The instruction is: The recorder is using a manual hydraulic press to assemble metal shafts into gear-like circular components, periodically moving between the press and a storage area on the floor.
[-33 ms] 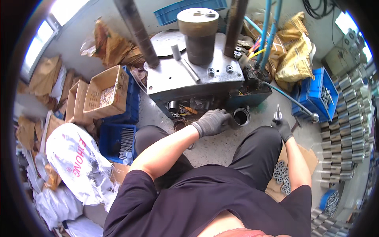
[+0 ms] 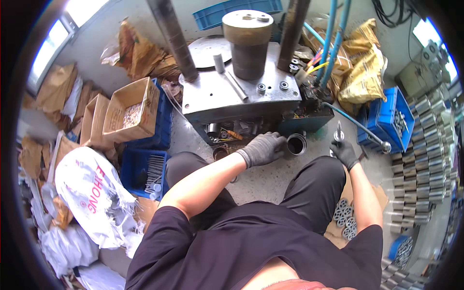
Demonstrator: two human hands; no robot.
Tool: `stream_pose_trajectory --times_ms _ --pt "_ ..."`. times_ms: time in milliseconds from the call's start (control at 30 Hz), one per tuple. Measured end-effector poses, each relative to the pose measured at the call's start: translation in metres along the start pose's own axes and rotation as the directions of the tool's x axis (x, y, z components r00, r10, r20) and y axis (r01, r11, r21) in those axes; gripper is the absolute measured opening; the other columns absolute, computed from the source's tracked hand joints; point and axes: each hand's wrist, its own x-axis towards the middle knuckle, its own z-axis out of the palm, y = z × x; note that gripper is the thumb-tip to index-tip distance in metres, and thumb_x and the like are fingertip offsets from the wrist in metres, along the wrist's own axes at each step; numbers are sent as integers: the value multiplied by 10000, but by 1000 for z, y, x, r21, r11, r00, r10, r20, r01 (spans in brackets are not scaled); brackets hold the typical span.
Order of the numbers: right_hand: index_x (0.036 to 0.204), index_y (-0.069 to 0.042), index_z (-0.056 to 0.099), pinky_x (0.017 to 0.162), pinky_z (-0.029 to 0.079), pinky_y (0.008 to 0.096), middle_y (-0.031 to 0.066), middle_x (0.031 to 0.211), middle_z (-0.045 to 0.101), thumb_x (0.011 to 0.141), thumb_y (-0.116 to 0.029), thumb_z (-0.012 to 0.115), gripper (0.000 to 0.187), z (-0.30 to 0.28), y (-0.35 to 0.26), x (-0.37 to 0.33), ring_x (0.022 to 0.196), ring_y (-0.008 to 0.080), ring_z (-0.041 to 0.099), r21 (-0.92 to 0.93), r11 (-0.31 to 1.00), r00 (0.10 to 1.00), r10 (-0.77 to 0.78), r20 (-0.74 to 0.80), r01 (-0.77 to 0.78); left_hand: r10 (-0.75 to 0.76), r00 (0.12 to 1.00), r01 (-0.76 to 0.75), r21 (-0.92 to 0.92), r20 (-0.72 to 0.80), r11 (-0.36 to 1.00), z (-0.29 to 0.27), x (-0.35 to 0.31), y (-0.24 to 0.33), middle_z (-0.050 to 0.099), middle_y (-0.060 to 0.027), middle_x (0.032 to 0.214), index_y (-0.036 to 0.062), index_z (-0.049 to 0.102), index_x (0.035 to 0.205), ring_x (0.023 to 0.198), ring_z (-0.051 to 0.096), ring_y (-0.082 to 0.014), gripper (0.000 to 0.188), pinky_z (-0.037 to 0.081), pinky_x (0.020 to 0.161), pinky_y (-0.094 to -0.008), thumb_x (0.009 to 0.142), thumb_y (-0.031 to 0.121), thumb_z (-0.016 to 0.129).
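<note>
My left hand (image 2: 265, 150), in a grey glove, has its fingers curled against the left side of a hollow metal cylinder (image 2: 304, 146). The cylinder stands open end up on the floor between my knees, its inside dark. Just right of my right knee, my gloved right hand (image 2: 345, 152) grips a shiny metal shaft (image 2: 339, 133) that points upward, with a wider ring near its lower part. The lower end of the shaft is hidden by the hand.
Ahead stands a steel press table (image 2: 212, 99) with a thick ram (image 2: 247, 58), a rod (image 2: 235, 86) and small bearings. A blue bin (image 2: 126, 166) of rods lies left, a blue crate (image 2: 382, 121) right. Stacked metal cylinders (image 2: 418, 166) line the far right; round parts (image 2: 344, 217) lie on cardboard.
My right hand and the shaft have shifted very slightly up and left. My left hand stays at the cylinder, while the whole view has shifted a little.
</note>
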Motion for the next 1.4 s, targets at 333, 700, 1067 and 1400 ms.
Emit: stream_pose_trajectory --times_ms 333,700,1067,1400 --pt "1024 -2 710 857 560 354 107 1002 729 905 -157 778 207 -2 -269 32 917 209 692 360 932 896 -194 400 41 -579 805 -104 -992 -129 76 33 17 -11 601 -100 1094 117 478 1248 993 656 -214 302 593 904 -387 1007 160 654" --pt "904 -12 674 796 518 472 171 914 661 838 -142 767 174 -162 -265 -4 902 385 645 -528 768 924 -369 98 363 -609 779 46 -983 147 -179 23 3 14 648 -96 944 124 516 1125 847 662 -219 137 604 740 -399 1011 159 583" --pt "1204 -47 716 889 553 450 214 1082 729 898 -289 749 392 -184 -250 -10 1001 393 707 -620 777 988 -23 152 114 -697 709 -80 -969 109 -233 14 23 -21 656 -135 928 101 491 1213 756 691 -273 234 613 633 -442 1021 201 582" --pt "1263 -57 706 879 558 463 200 1082 734 913 -389 727 483 -174 -264 -16 1004 384 709 -736 664 991 -77 109 133 -742 667 48 -990 -65 130 12 19 -43 607 -44 849 51 546 1177 683 616 -165 187 561 613 -357 1023 131 614"
